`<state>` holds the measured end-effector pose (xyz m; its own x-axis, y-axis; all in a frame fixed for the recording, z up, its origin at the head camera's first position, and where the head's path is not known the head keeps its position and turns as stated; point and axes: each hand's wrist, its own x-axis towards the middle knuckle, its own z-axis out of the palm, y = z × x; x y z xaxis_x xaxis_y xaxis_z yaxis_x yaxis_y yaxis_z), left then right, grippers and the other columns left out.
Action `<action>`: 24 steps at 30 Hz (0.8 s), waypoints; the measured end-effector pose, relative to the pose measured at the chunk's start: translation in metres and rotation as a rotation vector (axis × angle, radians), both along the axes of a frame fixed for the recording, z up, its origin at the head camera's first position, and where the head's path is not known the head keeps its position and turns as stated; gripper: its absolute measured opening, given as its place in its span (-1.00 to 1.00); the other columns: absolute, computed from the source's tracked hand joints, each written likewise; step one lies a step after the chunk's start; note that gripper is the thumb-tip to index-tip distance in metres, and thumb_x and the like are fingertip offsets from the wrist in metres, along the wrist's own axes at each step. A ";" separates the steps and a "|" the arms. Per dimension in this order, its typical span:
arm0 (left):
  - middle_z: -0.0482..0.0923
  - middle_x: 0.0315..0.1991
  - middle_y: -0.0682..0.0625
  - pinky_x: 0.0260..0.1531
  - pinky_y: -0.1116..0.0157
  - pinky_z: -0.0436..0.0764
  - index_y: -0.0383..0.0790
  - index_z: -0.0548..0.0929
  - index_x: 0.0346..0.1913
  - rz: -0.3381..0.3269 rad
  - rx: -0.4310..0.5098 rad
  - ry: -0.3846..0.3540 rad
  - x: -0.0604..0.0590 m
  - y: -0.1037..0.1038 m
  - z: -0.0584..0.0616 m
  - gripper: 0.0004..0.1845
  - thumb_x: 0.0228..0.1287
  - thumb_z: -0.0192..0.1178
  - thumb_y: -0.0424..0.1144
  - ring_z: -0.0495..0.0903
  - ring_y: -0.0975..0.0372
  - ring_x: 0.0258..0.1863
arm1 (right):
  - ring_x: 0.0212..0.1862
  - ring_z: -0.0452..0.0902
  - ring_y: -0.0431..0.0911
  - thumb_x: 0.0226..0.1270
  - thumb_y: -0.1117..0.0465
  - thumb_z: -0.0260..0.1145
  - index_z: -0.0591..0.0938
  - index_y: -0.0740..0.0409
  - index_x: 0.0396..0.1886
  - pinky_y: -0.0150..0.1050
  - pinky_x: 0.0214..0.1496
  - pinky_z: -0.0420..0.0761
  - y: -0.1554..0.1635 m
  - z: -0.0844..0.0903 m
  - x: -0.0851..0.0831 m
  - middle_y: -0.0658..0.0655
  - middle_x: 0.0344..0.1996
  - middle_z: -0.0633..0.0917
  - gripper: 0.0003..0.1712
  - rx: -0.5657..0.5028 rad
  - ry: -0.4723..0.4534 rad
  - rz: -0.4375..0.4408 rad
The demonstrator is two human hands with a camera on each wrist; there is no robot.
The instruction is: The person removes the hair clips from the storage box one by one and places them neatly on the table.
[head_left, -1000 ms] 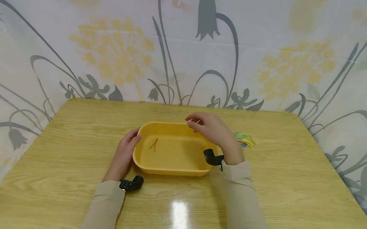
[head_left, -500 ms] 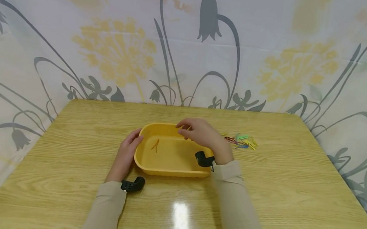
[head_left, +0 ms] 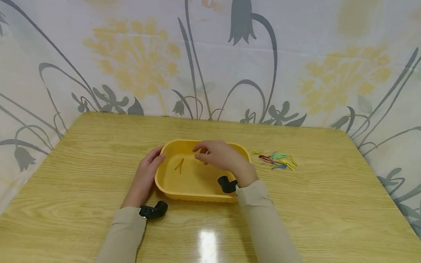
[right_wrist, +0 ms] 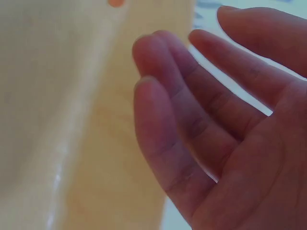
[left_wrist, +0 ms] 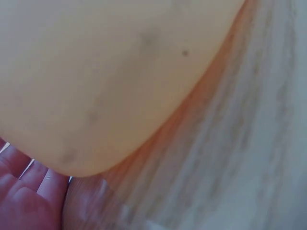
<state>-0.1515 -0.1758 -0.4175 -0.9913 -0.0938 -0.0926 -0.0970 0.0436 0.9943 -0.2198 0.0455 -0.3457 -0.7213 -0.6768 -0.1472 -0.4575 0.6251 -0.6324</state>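
A yellow plastic tub [head_left: 198, 197] sits on the table. My left hand [head_left: 146, 175] grips its left end, the thumb over the rim and the fingers along the outside wall. In the left wrist view the tub's wall [left_wrist: 120, 86] hides part of that hand. Over the tub's far right part hovers my right hand [head_left: 220, 156], fingers loosely bent. The right wrist view shows that hand [right_wrist: 225, 129] with nothing in the palm or between the visible fingers. On the tub's floor, at the left, lies a thin orange V-shaped piece [head_left: 181, 164].
Right of the tub lies a small loose pile of thin coloured pieces [head_left: 279, 162], green, yellow, blue and dark red; their kind is too small to tell. The wooden table [head_left: 336, 222] ends at a flower-patterned cloth [head_left: 215, 58] behind.
My right hand has moved left and slightly toward me, farther over the tub, bringing more of the coloured pile into view. My left hand stays at the tub's left end.
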 end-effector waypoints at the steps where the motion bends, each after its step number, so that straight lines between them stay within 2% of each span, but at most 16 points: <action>1: 0.27 0.30 0.09 0.24 0.21 0.29 -0.01 0.33 0.30 0.002 0.002 -0.002 0.000 0.000 0.000 -0.55 0.40 -0.08 -0.03 0.30 0.25 0.23 | -0.27 0.56 -0.10 0.37 0.07 0.11 0.53 0.07 0.11 -0.29 -0.24 0.52 -0.002 -0.001 -0.001 0.01 -0.19 0.64 -0.63 0.007 -0.007 0.011; 7: 0.26 0.30 0.09 0.24 0.21 0.28 0.00 0.33 0.30 -0.001 -0.002 -0.014 0.000 0.000 0.001 -0.55 0.40 -0.08 -0.02 0.29 0.25 0.24 | -0.31 0.58 -0.12 0.36 0.09 0.13 0.51 0.06 0.12 -0.32 -0.27 0.55 -0.014 -0.009 -0.007 0.03 -0.24 0.65 -0.62 0.060 -0.059 0.051; 13: 0.27 0.30 0.09 0.24 0.20 0.28 0.00 0.33 0.30 0.001 -0.013 -0.015 -0.001 0.000 0.001 -0.54 0.39 -0.07 0.00 0.30 0.25 0.23 | -0.38 0.52 -0.19 0.33 0.08 0.15 0.49 0.05 0.14 -0.33 -0.23 0.50 -0.029 -0.012 -0.009 -0.01 -0.31 0.63 -0.60 0.211 0.029 0.109; 19: 0.25 0.31 0.07 0.26 0.19 0.27 -0.02 0.33 0.31 -0.005 -0.007 -0.011 -0.001 0.000 0.001 -0.54 0.40 -0.08 -0.03 0.28 0.24 0.25 | -0.31 0.47 -0.17 0.34 0.16 0.13 0.40 0.01 0.22 -0.33 -0.19 0.47 -0.038 -0.014 -0.009 -0.01 -0.30 0.61 -0.55 0.317 0.069 0.142; 24: 0.27 0.30 0.07 0.25 0.20 0.28 -0.01 0.33 0.30 0.000 -0.011 -0.009 -0.001 -0.001 0.000 -0.55 0.40 -0.08 -0.03 0.30 0.24 0.23 | -0.37 0.48 -0.17 0.30 0.17 0.19 0.34 0.05 0.27 -0.36 -0.26 0.47 -0.041 -0.016 -0.012 0.02 -0.36 0.59 -0.46 0.284 -0.030 0.160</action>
